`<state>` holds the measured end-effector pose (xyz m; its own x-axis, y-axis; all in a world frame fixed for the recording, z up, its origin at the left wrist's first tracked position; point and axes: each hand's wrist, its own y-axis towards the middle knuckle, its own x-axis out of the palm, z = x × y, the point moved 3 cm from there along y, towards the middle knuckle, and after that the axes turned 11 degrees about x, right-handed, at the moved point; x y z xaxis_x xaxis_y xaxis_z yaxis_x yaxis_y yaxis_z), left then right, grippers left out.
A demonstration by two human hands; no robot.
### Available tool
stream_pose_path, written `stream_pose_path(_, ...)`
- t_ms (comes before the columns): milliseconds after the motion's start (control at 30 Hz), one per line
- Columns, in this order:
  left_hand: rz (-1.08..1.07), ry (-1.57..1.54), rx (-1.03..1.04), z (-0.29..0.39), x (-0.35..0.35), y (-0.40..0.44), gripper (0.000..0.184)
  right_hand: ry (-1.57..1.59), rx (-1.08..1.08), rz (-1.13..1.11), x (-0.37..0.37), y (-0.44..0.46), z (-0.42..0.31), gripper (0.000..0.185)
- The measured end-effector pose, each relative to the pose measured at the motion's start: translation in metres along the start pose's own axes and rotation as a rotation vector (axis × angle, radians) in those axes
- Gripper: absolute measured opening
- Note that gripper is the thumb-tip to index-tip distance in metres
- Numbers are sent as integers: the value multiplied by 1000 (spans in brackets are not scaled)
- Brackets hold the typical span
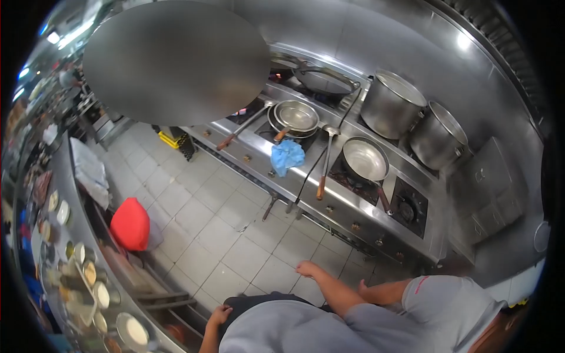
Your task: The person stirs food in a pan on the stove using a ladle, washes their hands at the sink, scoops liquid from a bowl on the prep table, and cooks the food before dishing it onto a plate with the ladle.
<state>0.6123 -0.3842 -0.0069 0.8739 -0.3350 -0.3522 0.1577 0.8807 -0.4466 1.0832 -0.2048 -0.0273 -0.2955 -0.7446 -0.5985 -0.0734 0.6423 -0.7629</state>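
Note:
My left hand [220,315] hangs at my side by my dark trousers [259,300], its fingers curled in, with nothing visible in them. In front of me my right hand [306,269] is held over the tiled floor, loosely closed, and I see no object in it. Nearest to it, across the floor, is the stove front [329,212]. A pan [366,159] with a wooden handle sits on a burner there. Left of it lie a long-handled ladle [325,165], a crumpled blue cloth [287,156] and stacked metal strainers [297,116].
Two tall stockpots [391,106] stand at the back right. A wok [326,79] sits behind the strainers. On the left, a counter [76,170] carries several bowls, with a red bag-like thing [130,223] beside it. Close on my right stands another person [447,306].

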Motion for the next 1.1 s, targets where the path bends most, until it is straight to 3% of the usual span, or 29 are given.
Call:
stream_pose_path(67, 45, -86, -39, -11, -14, 6, 41, 180, -17, -76, -23, 0, -58, 31)
stream_pose_path(133, 106, -195, -200, -26, -34, 21, 44, 129, -28, -101, -34, 16, -114, 31)
stream_pose_path(267, 231, -278, -85, -68, -101, 86, 45, -18, -198, -93, -44, 65, -201, 33)
stream_pose_path(333, 183, 22, 166, -61, -152, 108, 47, -40, -140, -186, -59, 83, -233, 34)
stream_pose_path(367, 217, 4, 156, -56, -173, 120, 47, -75, -157, -192, -75, 88, -252, 34)
stream_pose_path(433, 184, -80, -153, -56, -236, 153, 43, 77, -72, -209, -110, 96, -288, 31)
stream_pose_path(467, 154, -123, -305, -59, -262, 169, 41, 64, -154, -101, -108, 136, -285, 31)
stream_pose_path(533, 72, -89, -287, -68, -322, 204, 36, 15, -300, 137, -99, 219, -276, 31)
stream_pose_path(600, 126, -42, -329, -59, -374, 229, 35, 440, 89, -137, -161, 177, -316, 30)
stream_pose_path(700, 292, -171, -340, -40, -430, 274, 33, 592, 6, -56, -188, 185, -343, 31)
stream_pose_path(767, 377, -349, -270, -24, -447, 297, 31, 559, 35, -71, -186, 212, -341, 30)
stream_pose_path(900, 303, -399, -350, -35, -440, 350, 32, 355, 148, -199, -194, 260, -343, 30)
stream_pose_path(1000, 67, -36, -207, -14, -437, 364, 32, 365, 247, -319, -227, 295, -365, 30)
stream_pose_path(1100, -51, 12, -202, -9, -454, 382, 33, 488, 201, -240, -280, 326, -391, 30)
